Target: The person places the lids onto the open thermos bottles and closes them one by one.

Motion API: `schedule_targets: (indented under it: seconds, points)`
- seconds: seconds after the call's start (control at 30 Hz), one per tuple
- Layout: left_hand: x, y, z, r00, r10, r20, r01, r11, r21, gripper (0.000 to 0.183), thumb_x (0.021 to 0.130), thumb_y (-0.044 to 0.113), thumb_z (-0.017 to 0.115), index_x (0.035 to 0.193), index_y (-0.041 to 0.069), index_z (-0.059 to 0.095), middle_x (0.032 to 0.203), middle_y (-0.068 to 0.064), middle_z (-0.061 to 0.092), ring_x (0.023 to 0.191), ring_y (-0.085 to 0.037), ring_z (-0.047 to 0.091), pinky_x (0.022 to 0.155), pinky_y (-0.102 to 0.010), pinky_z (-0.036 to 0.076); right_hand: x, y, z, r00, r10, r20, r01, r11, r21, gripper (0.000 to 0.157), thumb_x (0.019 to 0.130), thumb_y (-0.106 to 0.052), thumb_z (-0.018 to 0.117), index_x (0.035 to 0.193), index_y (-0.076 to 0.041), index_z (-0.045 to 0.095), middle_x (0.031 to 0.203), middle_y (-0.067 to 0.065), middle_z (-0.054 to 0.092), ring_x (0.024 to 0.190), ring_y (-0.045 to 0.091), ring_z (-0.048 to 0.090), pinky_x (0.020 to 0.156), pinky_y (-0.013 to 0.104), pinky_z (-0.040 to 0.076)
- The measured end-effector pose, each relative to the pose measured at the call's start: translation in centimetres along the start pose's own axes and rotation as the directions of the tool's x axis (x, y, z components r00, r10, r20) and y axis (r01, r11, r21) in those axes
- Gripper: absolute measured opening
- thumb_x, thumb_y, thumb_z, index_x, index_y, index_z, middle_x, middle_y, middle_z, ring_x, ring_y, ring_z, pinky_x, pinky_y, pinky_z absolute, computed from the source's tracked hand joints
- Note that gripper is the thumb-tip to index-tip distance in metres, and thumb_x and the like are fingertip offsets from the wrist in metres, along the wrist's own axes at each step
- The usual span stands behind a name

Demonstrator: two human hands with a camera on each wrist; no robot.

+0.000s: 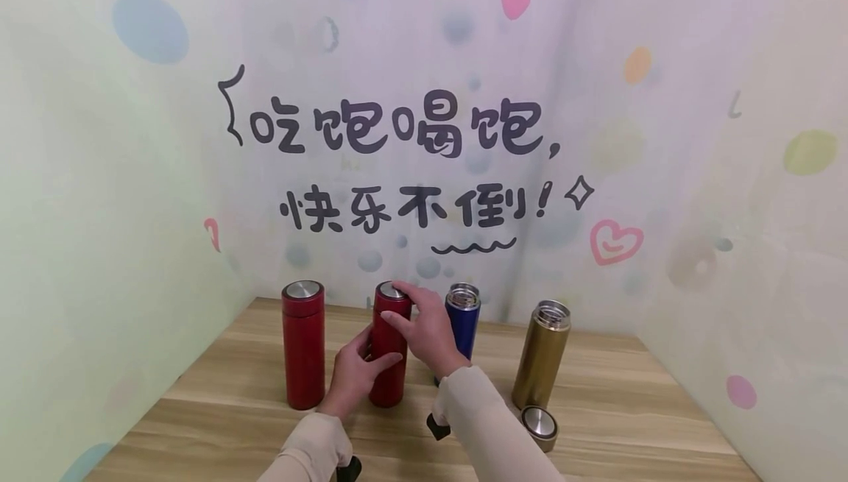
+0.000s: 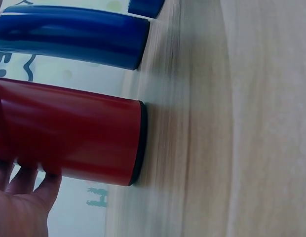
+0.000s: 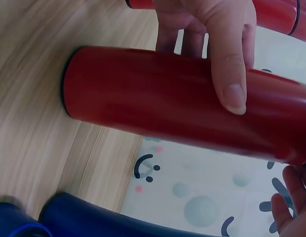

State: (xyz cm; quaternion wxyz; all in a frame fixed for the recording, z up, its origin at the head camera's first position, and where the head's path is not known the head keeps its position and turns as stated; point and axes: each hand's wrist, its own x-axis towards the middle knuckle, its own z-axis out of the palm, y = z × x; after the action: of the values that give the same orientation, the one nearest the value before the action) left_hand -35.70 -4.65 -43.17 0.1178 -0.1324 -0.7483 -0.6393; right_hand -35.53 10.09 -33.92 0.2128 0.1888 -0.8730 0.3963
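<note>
My left hand point(image 1: 352, 377) grips the middle red thermos point(image 1: 389, 338) round its body. In the right wrist view the left thumb lies across that red thermos point(image 3: 143, 94), which stands upright on the table. With my right hand point(image 1: 429, 326) I hold its steel-topped lid point(image 1: 389, 290), thumb at the front and fingers over the top edge. The right hand's fingers point(image 3: 294, 195) show beside the lid end in the right wrist view. Another red thermos point(image 1: 303, 360), lidded, stands to the left. Just right of my right hand is a lidless blue thermos point(image 1: 465, 320), partly hidden by it.
A lidless gold thermos point(image 1: 542, 357) stands further right, with its lid point(image 1: 539, 424) lying in front. The blue lid point(image 3: 17, 219) sits on the table near the blue thermos. Printed curtains point(image 1: 397, 40) close off the back and sides of the wooden table point(image 1: 616, 401).
</note>
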Motion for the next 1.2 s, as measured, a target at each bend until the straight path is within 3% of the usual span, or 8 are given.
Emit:
schedule_targets:
  seconds: [0.43,0.67,0.83,1.2]
  points:
    - [0.0,-0.1,0.1,1.0,-0.01,-0.013,0.011,0.999,0.031,0.075,0.082,0.038,0.078,0.146,0.018,0.045,0.133,-0.009,0.058,0.121,-0.031,0.056,0.097,-0.051,0.045,-0.3,-0.7,1.2,0.984,-0.036,-0.175,0.005,0.985,-0.173,0.051,0.083,-0.042,0.076,0.13,-0.025,0.062,0.11,0.005,0.06,0.101,0.02,0.052,0.078,0.034,0.055]
    - [0.1,-0.3,0.0,1.0,-0.009,-0.007,0.009,1.0,0.025,0.076,0.081,0.042,0.077,0.147,0.021,0.045,0.135,-0.007,0.057,0.123,-0.03,0.054,0.099,-0.049,0.044,-0.5,-1.3,1.6,0.97,-0.062,-0.233,-0.01,0.955,-0.295,0.051,0.083,-0.048,0.074,0.129,-0.027,0.063,0.106,0.004,0.062,0.097,0.02,0.051,0.075,0.034,0.054]
    - [0.1,-0.1,0.0,1.0,-0.006,0.008,0.006,1.0,0.018,0.076,0.081,0.042,0.077,0.146,0.021,0.045,0.136,-0.007,0.057,0.123,-0.031,0.054,0.098,-0.05,0.045,-0.5,-1.4,1.5,0.972,-0.059,-0.228,-0.012,0.954,-0.299,0.05,0.084,-0.047,0.072,0.13,-0.028,0.062,0.107,0.004,0.061,0.099,0.02,0.049,0.076,0.033,0.054]
    - [0.1,0.1,-0.2,0.999,0.014,0.032,-0.015,1.0,0.023,0.069,0.084,0.033,0.076,0.145,0.02,0.046,0.134,-0.007,0.059,0.122,-0.03,0.055,0.097,-0.049,0.046,-0.3,-1.0,0.8,0.989,-0.075,-0.127,0.048,0.978,-0.205,0.052,0.085,-0.039,0.074,0.134,-0.027,0.059,0.119,0.005,0.059,0.108,0.021,0.048,0.081,0.037,0.054]
